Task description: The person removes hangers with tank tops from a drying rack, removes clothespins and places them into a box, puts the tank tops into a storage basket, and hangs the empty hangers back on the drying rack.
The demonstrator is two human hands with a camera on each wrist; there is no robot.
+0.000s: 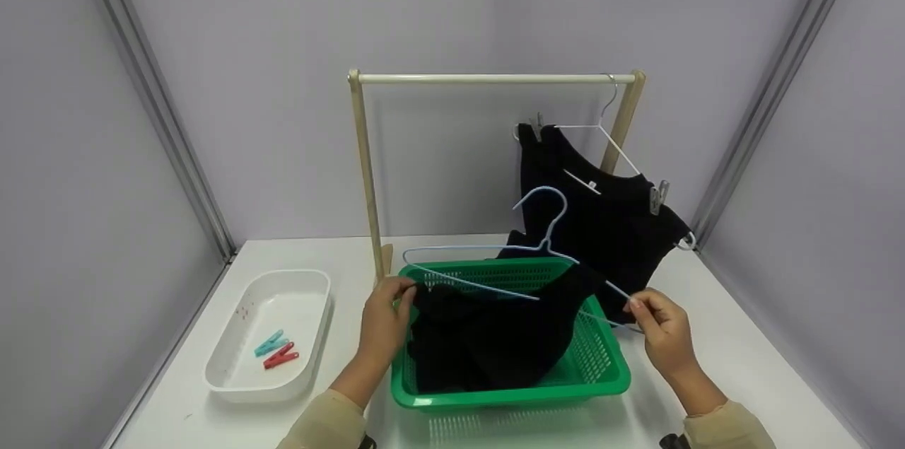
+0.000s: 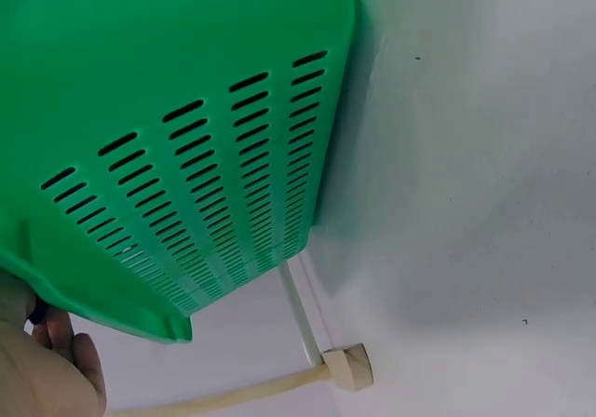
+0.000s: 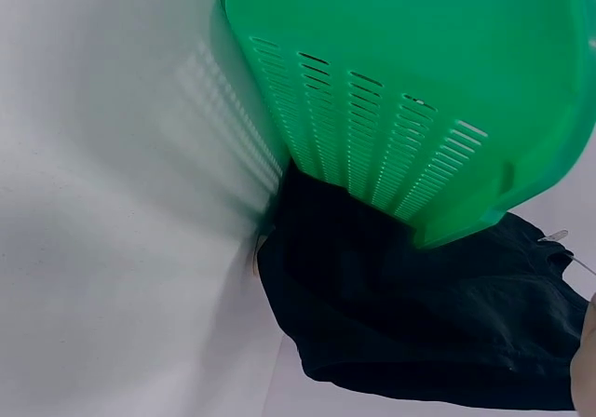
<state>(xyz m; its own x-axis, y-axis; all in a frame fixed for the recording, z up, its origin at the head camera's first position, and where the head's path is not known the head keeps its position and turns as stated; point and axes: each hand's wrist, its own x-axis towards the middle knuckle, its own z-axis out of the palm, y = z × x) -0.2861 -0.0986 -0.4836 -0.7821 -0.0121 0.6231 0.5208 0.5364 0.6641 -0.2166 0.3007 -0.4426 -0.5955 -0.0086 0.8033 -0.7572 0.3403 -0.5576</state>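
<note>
Blue wire is forming the hanger (image 1: 546,244), which the right hand (image 1: 663,329) is pinching by its right arm between thumb and fingers. Its long axis is running from left to right, sloping down toward the right edge of the worktop (image 1: 763,378). Black cloth (image 1: 495,343) is lying in and over the green basket (image 1: 509,397), near the middle of the worktop's front edge; its right part is surrounding a stretch of the hanger, while the left hand (image 1: 385,315) is pinching its left margin. The governing relation is apparently this: the hanger's bare left end is sitting just above and slightly beyond the left hand, which is much the nearer of the two to it, and the held margin is lying below that end. Toward the worktop's left edge, a white tray (image 1: 272,311) is holding blue (image 1: 270,345) and red (image 1: 281,358) pegs.

The left wrist view is exposing the basket's slotted outer wall and a wooden foot (image 2: 349,368) of the rack (image 1: 481,79), largely hidden from the head. The right wrist view is revealing the lower part of the hanging black garment (image 1: 615,223), reaching down close to the worktop; the right hand's fingers are falling outside that view, so its pinch is showing only from the head.
</note>
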